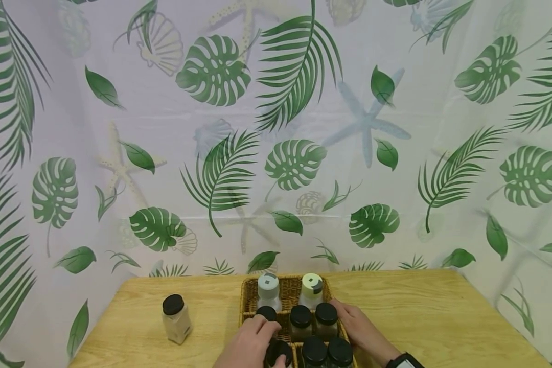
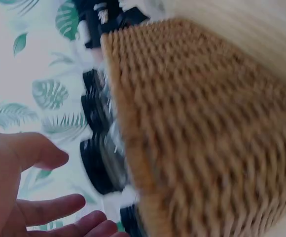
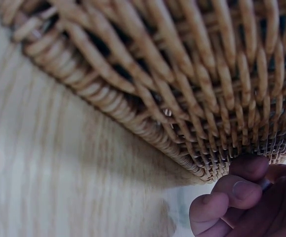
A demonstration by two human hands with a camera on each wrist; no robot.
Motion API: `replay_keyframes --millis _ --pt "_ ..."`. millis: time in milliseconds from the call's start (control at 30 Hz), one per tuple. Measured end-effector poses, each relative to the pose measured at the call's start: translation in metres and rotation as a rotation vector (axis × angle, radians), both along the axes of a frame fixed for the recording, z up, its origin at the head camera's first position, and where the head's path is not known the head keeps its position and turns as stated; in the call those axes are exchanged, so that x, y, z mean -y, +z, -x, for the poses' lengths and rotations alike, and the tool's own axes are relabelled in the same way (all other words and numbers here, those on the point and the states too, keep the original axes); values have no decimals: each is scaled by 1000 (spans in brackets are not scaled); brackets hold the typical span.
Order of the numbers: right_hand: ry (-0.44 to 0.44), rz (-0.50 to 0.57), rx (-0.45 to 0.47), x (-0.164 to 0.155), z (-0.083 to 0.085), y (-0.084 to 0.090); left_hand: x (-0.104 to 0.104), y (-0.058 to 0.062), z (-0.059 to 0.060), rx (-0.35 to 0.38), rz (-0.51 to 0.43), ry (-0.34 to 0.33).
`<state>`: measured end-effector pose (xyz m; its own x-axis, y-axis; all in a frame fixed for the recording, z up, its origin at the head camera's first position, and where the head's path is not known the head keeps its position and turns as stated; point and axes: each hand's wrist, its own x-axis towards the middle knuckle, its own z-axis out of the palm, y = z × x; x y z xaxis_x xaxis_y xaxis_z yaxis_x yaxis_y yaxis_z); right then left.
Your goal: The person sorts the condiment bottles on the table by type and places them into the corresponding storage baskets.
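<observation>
A brown wicker basket (image 1: 291,291) with compartments stands at the table's front middle. Several black-lidded jars (image 1: 301,318) fill its middle and front compartments. My left hand (image 1: 252,343) hovers over its left side, above a front-left jar (image 1: 281,349). From the left wrist view, that hand (image 2: 7,173) has thumb and fingers spread, apart from the nearest black lid (image 2: 96,165). On the basket's right, my right hand (image 1: 361,329) holds the rim near the back. Its curled fingers (image 3: 239,190) lie against the woven outer wall (image 3: 182,74) in the right wrist view; the thumb is hard to make out.
A pale-lidded bottle (image 1: 269,291) and a yellowish-lidded bottle (image 1: 311,290) stand in the basket's back row. Left of the basket, a black-lidded jar of pale contents (image 1: 177,321) stands on the wooden table (image 1: 418,301). A leaf-print cloth (image 1: 276,194) hangs behind.
</observation>
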<state>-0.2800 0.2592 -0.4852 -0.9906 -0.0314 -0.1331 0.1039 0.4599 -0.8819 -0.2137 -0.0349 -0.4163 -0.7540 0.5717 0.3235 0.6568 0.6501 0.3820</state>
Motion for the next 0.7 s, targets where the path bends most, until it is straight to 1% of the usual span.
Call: replay_keyframes --millis 67,167,300,367,433,533,633,700 --pt "-8 -16 -8 1 0 1 5 7 1 -7 -23 55" --pt "-25 -39 -20 3 1 2 16 16 4 -41 -40 157" --pt "-34 -47 -28 3 1 2 35 25 11 -150 -27 320" --pt "-36 -44 -17 3 1 1 46 28 17 -206 -19 405" --pt "-37 -36 -5 3 1 1 57 28 23 -247 -12 471" --pt "-38 -35 3 2 1 0 72 27 31 -270 0 544" --pt "-46 -43 -3 3 2 1 85 25 38 -277 11 580" --pt "-49 -52 -14 4 2 1 91 24 42 -267 22 601"
